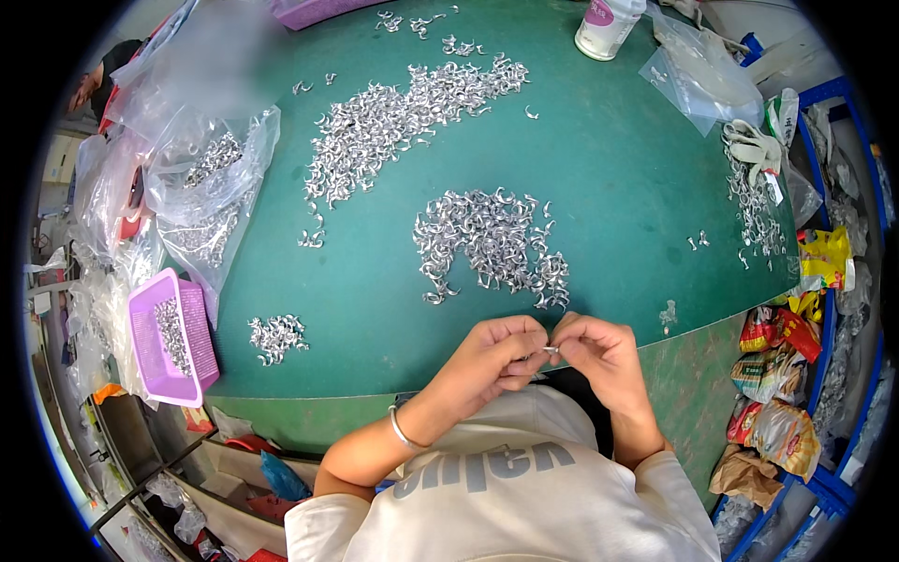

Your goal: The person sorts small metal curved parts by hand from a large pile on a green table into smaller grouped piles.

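My left hand (498, 356) and my right hand (599, 354) meet at the near edge of a green table (637, 197). Between their pinched fingertips is a small silvery metal piece (551, 349), mostly covered by the fingers; both hands grip it. Just beyond my hands spreads a pile of small curved metal pieces (492, 239). A larger heap of similar pieces (384, 126) lies farther off, and a small cluster (277, 338) sits to the left. A bangle (403, 429) circles my left wrist.
At left, a purple basket (199, 323) and a clear plastic bag (253, 178) hold metal pieces. A white bottle (604, 33) stands at the far edge. White gloves (752, 147) and loose pieces (758, 220) lie right. Blue shelving (876, 375) borders the right side. Another person's hand (84, 89) shows far left.
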Motion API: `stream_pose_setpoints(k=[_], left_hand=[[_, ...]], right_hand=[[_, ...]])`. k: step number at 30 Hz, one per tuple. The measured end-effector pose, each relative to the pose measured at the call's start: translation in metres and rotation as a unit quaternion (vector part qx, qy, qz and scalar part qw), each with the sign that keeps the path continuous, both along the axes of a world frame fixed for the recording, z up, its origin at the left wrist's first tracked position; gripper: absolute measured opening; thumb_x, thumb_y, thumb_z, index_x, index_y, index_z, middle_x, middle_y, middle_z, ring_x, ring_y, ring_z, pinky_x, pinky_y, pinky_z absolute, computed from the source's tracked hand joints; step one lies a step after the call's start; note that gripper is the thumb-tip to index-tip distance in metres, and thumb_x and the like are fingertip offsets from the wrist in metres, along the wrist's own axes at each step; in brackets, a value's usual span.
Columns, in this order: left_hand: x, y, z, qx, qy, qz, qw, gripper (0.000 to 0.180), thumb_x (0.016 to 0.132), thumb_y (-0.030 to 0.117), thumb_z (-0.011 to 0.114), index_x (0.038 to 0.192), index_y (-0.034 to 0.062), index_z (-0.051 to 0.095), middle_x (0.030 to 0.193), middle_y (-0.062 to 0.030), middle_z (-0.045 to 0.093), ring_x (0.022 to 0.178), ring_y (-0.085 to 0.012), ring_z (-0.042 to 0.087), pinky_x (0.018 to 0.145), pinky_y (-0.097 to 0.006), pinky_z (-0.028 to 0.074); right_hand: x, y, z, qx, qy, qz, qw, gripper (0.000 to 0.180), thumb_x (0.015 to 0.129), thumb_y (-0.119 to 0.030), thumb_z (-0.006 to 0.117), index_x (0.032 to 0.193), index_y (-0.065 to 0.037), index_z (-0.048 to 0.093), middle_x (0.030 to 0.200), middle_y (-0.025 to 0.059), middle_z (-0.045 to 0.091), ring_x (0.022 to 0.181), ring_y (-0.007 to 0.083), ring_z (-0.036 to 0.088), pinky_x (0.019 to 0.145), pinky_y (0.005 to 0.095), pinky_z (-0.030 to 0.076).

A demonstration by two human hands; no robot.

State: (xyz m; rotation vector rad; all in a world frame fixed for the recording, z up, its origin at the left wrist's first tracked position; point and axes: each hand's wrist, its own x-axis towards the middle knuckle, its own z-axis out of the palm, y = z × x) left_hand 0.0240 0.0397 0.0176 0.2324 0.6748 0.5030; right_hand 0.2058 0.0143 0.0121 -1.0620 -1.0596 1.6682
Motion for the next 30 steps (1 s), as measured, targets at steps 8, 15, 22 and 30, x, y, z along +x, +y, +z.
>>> stream_pose_setpoints(k=[8, 15, 22, 30], left_hand=[[-0.001, 0.000, -0.006, -0.003, -0.050, 0.040, 0.998, 0.008, 0.079, 0.007, 0.042, 0.078, 0.0012, 0.047, 0.069, -0.0080, 0.045, 0.053, -0.0076, 0.031, 0.043, -0.018, 0.025], [0.005, -0.006, -0.017, 0.069, 0.060, 0.092, 0.991, 0.019, 0.089, 0.012, 0.043, 0.090, -0.0017, 0.056, 0.069, -0.0059, 0.050, 0.056, -0.0089, 0.040, 0.047, -0.020, 0.030], [0.002, -0.004, -0.019, 0.074, 0.058, 0.061, 0.994, 0.021, 0.091, 0.010, 0.045, 0.103, -0.0018, 0.058, 0.071, -0.0029, 0.051, 0.060, -0.0089, 0.043, 0.052, -0.021, 0.035], [0.002, -0.008, -0.027, 0.109, 0.056, 0.085, 0.989, 0.020, 0.090, 0.011, 0.050, 0.104, -0.0020, 0.058, 0.080, -0.0024, 0.054, 0.071, -0.0082, 0.046, 0.059, -0.020, 0.037]], right_hand=[[-0.007, 0.042, -0.025, 0.283, -0.521, -0.101, 0.799, 0.027, 0.069, -0.005, 0.067, 0.096, -0.001, 0.061, 0.101, 0.0100, 0.056, 0.091, 0.0292, 0.049, 0.080, 0.0349, 0.039], [0.004, 0.039, -0.034, 0.291, -0.456, -0.091, 0.836, 0.013, 0.071, -0.001, 0.065, 0.083, 0.000, 0.060, 0.088, 0.0104, 0.057, 0.080, 0.0272, 0.053, 0.072, 0.0345, 0.042], [0.014, 0.034, -0.032, 0.267, -0.441, -0.130, 0.847, 0.007, 0.073, 0.002, 0.062, 0.079, 0.001, 0.058, 0.085, 0.0117, 0.060, 0.078, 0.0268, 0.055, 0.070, 0.0327, 0.044], [0.016, 0.030, -0.024, 0.168, -0.328, -0.164, 0.915, 0.007, 0.074, 0.002, 0.061, 0.079, 0.000, 0.057, 0.084, 0.0091, 0.060, 0.078, 0.0230, 0.055, 0.068, 0.0309, 0.042]])
